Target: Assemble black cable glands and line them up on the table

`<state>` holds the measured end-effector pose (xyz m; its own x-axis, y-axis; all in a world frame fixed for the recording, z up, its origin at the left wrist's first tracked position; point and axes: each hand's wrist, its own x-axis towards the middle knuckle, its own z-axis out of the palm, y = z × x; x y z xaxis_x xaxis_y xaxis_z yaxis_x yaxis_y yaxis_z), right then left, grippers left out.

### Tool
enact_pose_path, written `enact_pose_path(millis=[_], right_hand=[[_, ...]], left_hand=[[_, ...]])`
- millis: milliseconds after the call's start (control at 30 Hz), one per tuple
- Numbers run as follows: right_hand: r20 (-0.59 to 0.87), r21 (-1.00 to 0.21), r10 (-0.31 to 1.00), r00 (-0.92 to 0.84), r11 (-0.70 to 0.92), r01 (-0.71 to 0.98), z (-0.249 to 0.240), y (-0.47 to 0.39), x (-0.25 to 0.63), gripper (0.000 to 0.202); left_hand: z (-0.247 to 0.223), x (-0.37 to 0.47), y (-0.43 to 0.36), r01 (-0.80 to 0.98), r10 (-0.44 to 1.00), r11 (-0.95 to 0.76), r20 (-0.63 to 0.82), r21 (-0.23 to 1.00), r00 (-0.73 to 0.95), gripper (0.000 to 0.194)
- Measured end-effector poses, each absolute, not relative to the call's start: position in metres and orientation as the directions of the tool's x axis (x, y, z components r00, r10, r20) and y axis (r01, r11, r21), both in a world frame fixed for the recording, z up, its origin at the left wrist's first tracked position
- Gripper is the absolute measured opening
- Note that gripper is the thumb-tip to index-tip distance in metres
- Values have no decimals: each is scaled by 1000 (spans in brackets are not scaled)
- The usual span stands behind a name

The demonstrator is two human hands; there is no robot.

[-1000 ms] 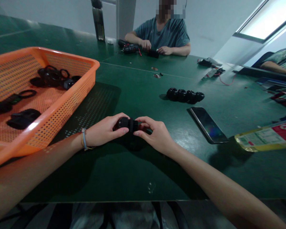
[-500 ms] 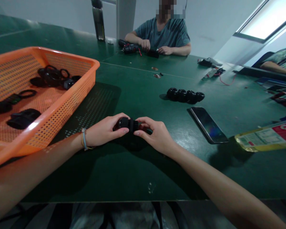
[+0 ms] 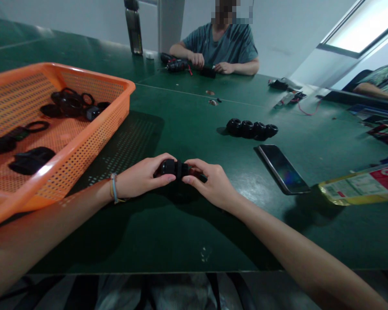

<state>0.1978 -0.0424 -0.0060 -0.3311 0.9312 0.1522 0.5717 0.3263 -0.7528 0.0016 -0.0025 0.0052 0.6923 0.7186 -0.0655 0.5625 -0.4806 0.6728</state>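
Just above the table, my left hand point(image 3: 148, 174) is closed around the capped end of a black cable gland point(image 3: 168, 167), thumb along its near side. My right hand point(image 3: 210, 178) pinches the gland's other end between thumb and fingertips. The gland lies sideways between both hands, with a wider ring point(image 3: 179, 169) around its middle. A dark shape shows inside the curl of my right fingers, too shadowed to make out. Farther off to the right, several similar black glands point(image 3: 252, 129) stand in a row on the green table point(image 3: 181, 241).
An orange basket point(image 3: 93, 150) at the left holds black rings and parts. A phone point(image 3: 283, 170) and a yellow bottle point(image 3: 358, 185) lie at the right. Across the table, a person point(image 3: 220, 49) sits near a power drill point(image 3: 177, 65). A dark bottle point(image 3: 134, 30) stands at the back.
The fingers of my right hand have shifted slightly at the gland's end. My left hand and the gland stay almost where they were.
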Motion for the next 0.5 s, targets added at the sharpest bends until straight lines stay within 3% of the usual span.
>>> enact_pose_path(millis=[500], right_hand=[[118, -701, 910, -397, 360, 616, -2, -44, 200, 14]], left_hand=[[6, 1, -3, 548, 682, -502, -83, 670, 726, 45]])
